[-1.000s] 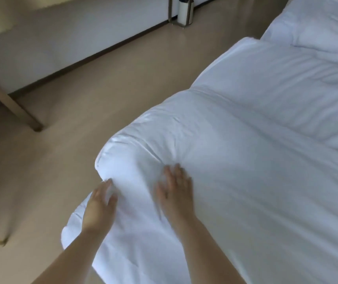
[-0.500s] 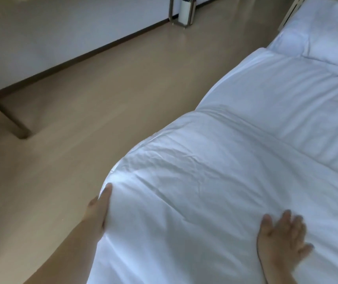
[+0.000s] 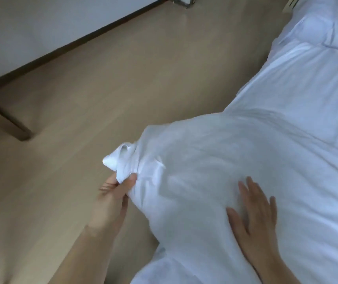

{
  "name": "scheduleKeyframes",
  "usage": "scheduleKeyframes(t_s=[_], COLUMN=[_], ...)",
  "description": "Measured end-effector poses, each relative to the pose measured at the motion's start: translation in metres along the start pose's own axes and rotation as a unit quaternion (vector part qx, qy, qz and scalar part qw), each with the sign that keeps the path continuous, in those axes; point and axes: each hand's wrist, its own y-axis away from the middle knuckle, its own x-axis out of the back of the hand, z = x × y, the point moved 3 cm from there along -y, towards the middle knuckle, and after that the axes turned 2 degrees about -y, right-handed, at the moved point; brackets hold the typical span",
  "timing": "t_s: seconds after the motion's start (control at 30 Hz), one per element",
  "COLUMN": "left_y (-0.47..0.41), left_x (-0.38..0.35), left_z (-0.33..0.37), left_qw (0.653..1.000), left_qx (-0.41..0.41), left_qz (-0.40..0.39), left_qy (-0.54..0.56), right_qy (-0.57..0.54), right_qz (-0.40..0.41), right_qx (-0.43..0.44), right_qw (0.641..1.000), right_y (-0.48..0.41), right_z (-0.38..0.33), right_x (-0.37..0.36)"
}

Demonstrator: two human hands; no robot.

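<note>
Squaring off the duvet corner at the side of the bed

My right hand [image 3: 254, 212] lies flat on the near part of the duvet [image 3: 235, 144], fingers straight and spread, pressing it down. My left hand [image 3: 112, 193] is at the duvet's left edge, thumb and fingers pinching the bunched corner [image 3: 121, 158]. That corner pokes up just beyond my left hand, which is the nearer one to it. The duvet's long axis runs from there up and right toward the pillow [image 3: 327, 25]. I judge the next pull goes left, out from the duvet's middle. My left fingertips are hidden under the cloth, the duvet is blurred around the corner, and its near edge is cut off. Left of the duvet across the floor [image 3: 123, 78] stands a wooden leg [image 3: 6, 121].
</note>
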Motion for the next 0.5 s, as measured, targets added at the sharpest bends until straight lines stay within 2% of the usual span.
scheduleKeyframes(t_s=[0.07,0.13,0.2,0.27,0.37,0.5], left_y=[-0.008,-0.026,-0.044,-0.056,-0.060,-0.060], left_x=[0.032,0.056,0.062,0.058,0.057,0.050], left_z=[0.010,-0.004,-0.025,-0.045,-0.060,-0.071], left_qw=[0.987,0.936,0.896,0.894,0.889,0.913], left_qx=[0.005,0.055,0.104,0.126,0.164,0.252], left_qz=[-0.007,-0.023,-0.032,-0.001,0.043,0.013], left_qy=[-0.161,-0.347,-0.430,-0.430,-0.424,-0.320], right_qy=[0.033,0.096,0.144,0.164,0.155,0.172], right_qz=[-0.003,-0.049,-0.100,-0.113,-0.103,-0.105], right_qx=[-0.043,-0.085,-0.129,-0.162,-0.151,-0.160], right_qw=[0.998,0.991,0.976,0.967,0.971,0.966], right_y=[-0.003,-0.006,-0.010,-0.012,-0.009,-0.012], right_z=[-0.015,-0.023,-0.023,-0.018,-0.019,-0.018], right_x=[-0.007,-0.027,-0.045,-0.049,-0.049,-0.054])
